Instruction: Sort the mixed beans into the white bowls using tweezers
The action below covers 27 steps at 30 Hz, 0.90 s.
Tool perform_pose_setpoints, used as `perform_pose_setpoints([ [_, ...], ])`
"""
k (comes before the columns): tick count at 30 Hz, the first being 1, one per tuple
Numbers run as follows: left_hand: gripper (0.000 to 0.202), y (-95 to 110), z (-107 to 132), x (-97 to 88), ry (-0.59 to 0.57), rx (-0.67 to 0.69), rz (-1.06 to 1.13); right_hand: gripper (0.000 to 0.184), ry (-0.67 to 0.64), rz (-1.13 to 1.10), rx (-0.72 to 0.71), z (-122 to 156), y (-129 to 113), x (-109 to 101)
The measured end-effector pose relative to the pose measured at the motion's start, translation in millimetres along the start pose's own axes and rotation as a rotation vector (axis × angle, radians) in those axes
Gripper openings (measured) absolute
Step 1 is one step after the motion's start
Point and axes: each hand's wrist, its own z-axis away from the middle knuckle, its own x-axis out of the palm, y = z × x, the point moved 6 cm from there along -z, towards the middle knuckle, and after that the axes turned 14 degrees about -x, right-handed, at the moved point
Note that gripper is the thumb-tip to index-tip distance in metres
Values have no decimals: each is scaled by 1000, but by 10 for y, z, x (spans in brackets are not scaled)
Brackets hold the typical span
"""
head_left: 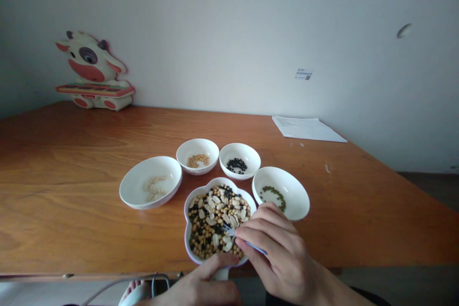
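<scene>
Tweezers (pixel 251 245) pinched in right hand (pixel 276 248) over heaped mixed beans (pixel 211 220); left hand (pixel 201 287) apparently gripping bowl (pixel 195 196); four bowls (pixel 238 150) beyond hold small piles (pixel 236 166).

Two bare hands show at the near edge of the view: the left hand (pixel 202 287), cut off by the frame past its knuckles, and the right hand (pixel 281 248), with long, slim fingers (pixel 261 234) and short nails. The bare right forearm (pixel 333 284) runs toward the near right corner, where a strip of dark fabric (pixel 369 296) shows, too little to tell the garment.
</scene>
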Motion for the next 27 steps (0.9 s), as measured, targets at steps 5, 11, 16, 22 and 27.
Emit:
perform_pose_setpoints([
  [5, 11, -1, 10, 9, -6, 7, -23, 14, 6, 3, -13, 5, -9, -4],
  [11, 10, -12, 20, 27, 8, 13, -23, 16, -6, -1, -20, 8, 1, -21],
  [16, 9, 4, 27, 30, 16, 44, -4, 18, 21, 7, -20, 1, -13, -77],
  [22, 19, 29, 15, 86, 7, 75, 17, 21, 95, 123, -4, -43, 100, -335],
  [27, 23, 132, -124, -39, -9, 74, 22, 21, 168, 347, 12, 12, 286, -656],
])
